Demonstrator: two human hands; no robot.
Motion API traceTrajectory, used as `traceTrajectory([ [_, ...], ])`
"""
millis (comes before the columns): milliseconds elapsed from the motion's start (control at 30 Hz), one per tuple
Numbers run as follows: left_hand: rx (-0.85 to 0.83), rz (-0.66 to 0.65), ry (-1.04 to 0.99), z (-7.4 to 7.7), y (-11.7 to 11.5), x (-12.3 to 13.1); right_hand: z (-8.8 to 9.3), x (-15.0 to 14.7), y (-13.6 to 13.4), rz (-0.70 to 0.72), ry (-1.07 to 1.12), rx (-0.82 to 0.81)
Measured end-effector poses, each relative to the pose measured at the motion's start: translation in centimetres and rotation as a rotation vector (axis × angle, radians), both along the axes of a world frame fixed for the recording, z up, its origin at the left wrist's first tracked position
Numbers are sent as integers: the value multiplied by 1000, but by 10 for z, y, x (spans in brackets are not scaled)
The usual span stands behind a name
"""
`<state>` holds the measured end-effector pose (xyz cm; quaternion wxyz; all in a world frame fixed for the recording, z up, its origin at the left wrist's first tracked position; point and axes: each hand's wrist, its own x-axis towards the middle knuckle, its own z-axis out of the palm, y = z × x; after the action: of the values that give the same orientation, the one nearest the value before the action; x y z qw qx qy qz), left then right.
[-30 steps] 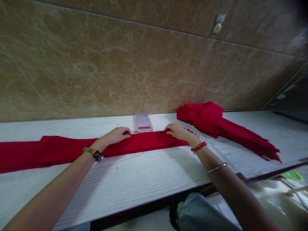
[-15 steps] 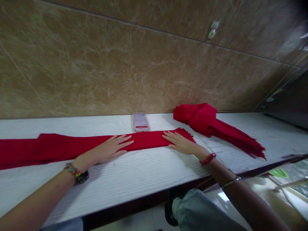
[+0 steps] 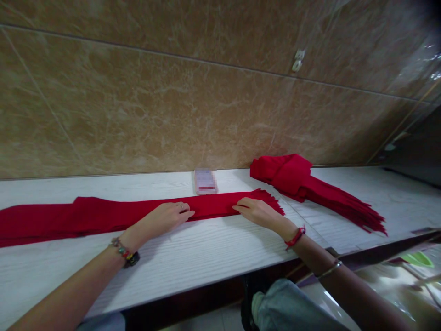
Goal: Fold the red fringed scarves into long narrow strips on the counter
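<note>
A long red scarf lies folded in a narrow strip along the white table, its fringed end to the right. My left hand rests on the strip, fingers curled in and closed on the cloth by its front edge. Nearer the fringe, my right hand also has its fingers drawn together on the scarf. A flat stretch of red cloth shows between the two hands. The fingertips partly hide where they hold the fabric.
A second red scarf, folded over and fringed, lies at the back right. Behind the first scarf sits a phone. The white table meets a brown marbled wall. Below the front edge are a knee in jeans and a green object.
Both hands lay flat with fingers spread on the scarf; now their fingers are curled in and closed on it. My left hand has shifted slightly right. The whole view has tilted a little.
</note>
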<state>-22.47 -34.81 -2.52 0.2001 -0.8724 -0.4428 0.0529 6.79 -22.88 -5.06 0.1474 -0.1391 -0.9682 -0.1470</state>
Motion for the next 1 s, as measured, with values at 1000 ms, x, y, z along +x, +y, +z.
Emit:
traceTrajectory([
  [1000, -261, 163, -325, -20, 15, 16, -24, -36, 3, -287, 33, -194],
])
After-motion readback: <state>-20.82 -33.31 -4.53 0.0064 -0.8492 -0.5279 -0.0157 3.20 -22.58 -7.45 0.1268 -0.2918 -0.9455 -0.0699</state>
